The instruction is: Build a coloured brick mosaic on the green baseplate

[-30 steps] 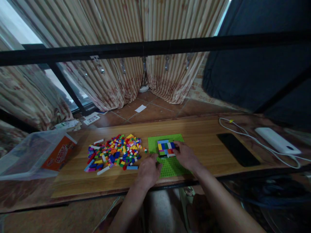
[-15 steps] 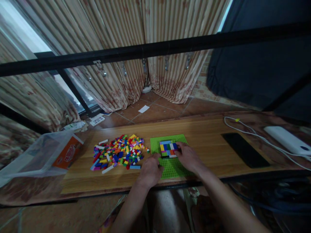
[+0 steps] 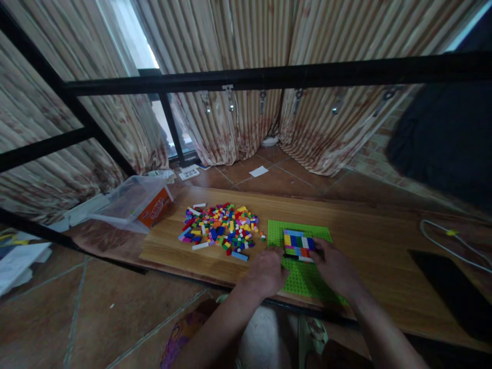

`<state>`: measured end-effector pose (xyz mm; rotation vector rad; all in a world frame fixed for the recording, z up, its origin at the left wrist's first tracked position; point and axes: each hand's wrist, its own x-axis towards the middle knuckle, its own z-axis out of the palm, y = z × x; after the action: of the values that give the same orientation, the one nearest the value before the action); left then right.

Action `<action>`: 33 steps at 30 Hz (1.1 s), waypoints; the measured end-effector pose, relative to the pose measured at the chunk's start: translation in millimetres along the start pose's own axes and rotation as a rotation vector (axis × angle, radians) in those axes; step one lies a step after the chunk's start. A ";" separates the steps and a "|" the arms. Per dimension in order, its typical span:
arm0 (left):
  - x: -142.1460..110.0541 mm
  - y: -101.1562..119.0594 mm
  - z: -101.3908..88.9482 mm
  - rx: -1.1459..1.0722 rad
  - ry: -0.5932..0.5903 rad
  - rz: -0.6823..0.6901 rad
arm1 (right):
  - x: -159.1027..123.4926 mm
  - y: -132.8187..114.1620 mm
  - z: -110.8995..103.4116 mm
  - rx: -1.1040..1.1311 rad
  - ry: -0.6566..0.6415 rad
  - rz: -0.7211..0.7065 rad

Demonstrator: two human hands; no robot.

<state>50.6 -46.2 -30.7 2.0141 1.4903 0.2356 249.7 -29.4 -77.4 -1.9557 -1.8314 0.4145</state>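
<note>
View's swung left, I've got the brick pile (image 3: 221,226) nearer centre | brick block (image 3: 297,245) unshifted on green baseplate (image 3: 303,281), build unchanged | right hand (image 3: 335,262) at its right edge, left hand (image 3: 267,270) curled near its lower-left corner; can't tell either's grip

Your green baseplate (image 3: 303,279) is studded plastic; under it you have a smooth wood-grain desk (image 3: 376,241), left of it shiny plastic bricks (image 3: 221,229), beyond it pleated cloth curtains (image 3: 246,120).
</note>
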 end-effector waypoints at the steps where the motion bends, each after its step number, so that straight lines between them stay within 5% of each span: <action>1: 0.2 -0.2 0.4 0.003 -0.004 0.002 | 0.6 1.8 0.8 -0.004 0.000 -0.007; 33: 1.5 -8.8 -11.8 0.049 -0.007 0.023 | -12.5 -30.7 -18.0 -0.168 -0.017 0.092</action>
<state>38.3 -38.9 -26.6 2.0699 1.4822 0.2032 230.9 -42.6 -47.5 -2.1607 -1.8446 0.3150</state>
